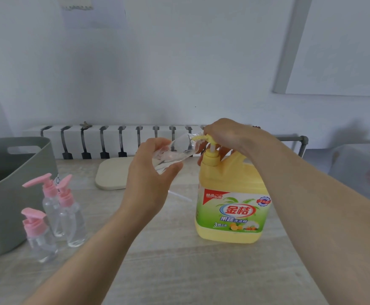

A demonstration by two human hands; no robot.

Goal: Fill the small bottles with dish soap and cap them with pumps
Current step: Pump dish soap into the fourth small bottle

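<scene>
Small bottle (175, 150) filling at soap jug (232, 205), mid-table.
Left hand (151, 172) grips it tilted, mouth at pump head (209, 138); right hand (226, 133) curls over the pump. Next, likely: press steadily, keeping mouth aligned.

Jug (232, 212) stands on table (179, 271), right of centre. Right hand (226, 133) sits on top of its pump (210, 155), fingers curled over the head. Left hand (149, 172) is just left of jug, above table, gripping a tilted bottle (175, 150) with its mouth at the pump spout. Bin (3, 194) is on table at far left. Three capped bottles (69, 216) stand just right of it: two close together, the third nearer me and left of them. Board (111, 175) lies flat behind left hand, at table's back. Radiator (122, 139) is behind table, against wall (179, 62).
</scene>
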